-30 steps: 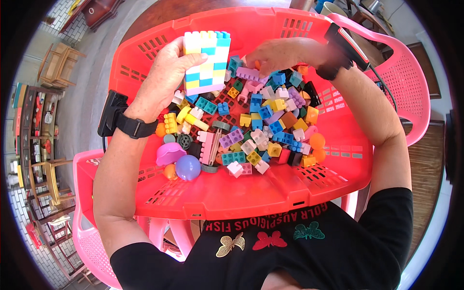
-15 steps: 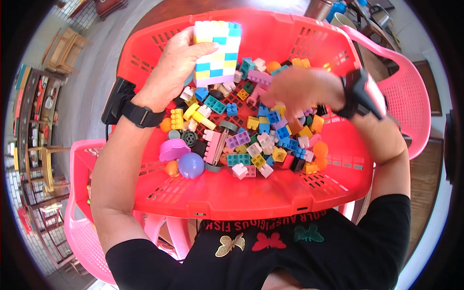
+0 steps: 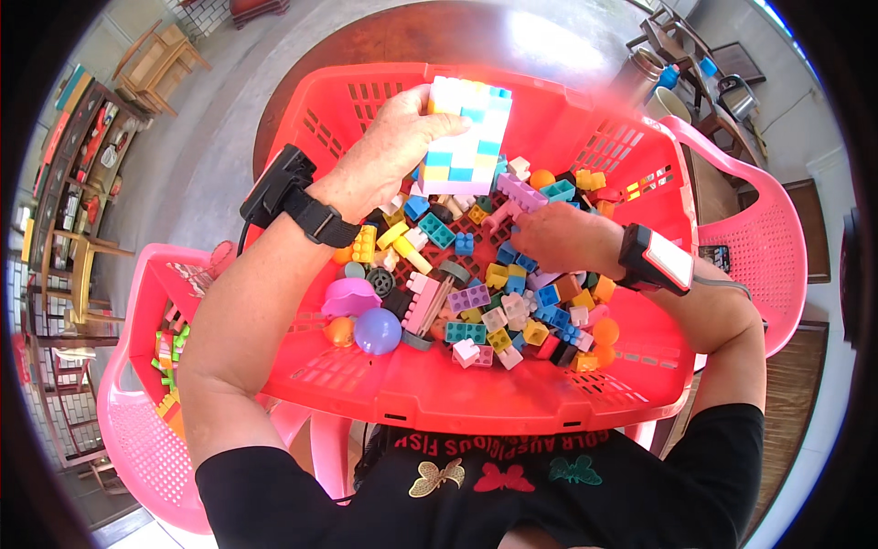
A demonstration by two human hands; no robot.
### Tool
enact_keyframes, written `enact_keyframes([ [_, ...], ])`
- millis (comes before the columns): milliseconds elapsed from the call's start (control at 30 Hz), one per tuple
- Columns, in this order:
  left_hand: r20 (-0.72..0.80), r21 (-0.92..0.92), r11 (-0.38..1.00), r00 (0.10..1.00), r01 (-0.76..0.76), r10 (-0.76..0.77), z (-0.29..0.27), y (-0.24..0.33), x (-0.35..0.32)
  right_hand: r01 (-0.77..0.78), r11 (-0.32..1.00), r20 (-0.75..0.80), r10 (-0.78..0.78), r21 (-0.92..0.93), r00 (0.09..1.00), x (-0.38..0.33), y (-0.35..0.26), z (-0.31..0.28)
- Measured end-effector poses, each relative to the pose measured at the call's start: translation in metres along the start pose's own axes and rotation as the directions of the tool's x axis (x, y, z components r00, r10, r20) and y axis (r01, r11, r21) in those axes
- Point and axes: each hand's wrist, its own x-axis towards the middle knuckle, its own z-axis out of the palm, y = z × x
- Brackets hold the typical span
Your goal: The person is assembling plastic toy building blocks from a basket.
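Note:
My left hand (image 3: 407, 146) is closed around a block of stacked toy bricks (image 3: 464, 137) in white, yellow and blue with a lilac base, held above the basket's far side. Its thumb lies across the front. My right hand (image 3: 569, 240) is down in the red basket (image 3: 512, 403), its fingers bent together over the loose bricks. The fingertips are hidden, and what they grip does not show. Close to them are a pink brick piece (image 3: 499, 218), a lilac brick (image 3: 519, 192) and a teal brick (image 3: 559, 190).
Several loose bricks lie in the basket, with a blue ball (image 3: 377, 331), a purple cup-like piece (image 3: 351, 297) and orange balls. Pink chairs (image 3: 160, 457) stand at both sides; the left one bears a red container (image 3: 146, 343) of bricks. Beyond is a brown round table (image 3: 384, 41).
The camera view has shifted, so the basket appears lower. My right hand, blurred before, has come down onto the bricks. My left hand still holds the brick block.

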Motion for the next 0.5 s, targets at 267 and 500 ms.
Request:
enact_keyframes([
  [267, 0.005, -0.042, 0.998, 0.999, 0.04, -0.04, 0.002, 0.0, 0.001, 0.023, 1.0, -0.095, -0.022, 0.008, 0.995, -0.001, -0.003, 0.0],
  [500, 0.062, -0.101, 0.993, 0.997, 0.053, -0.047, 0.003, -0.003, 0.002, 0.004, 0.961, 0.065, -0.023, 0.278, 0.998, -0.002, 0.005, -0.024],
])
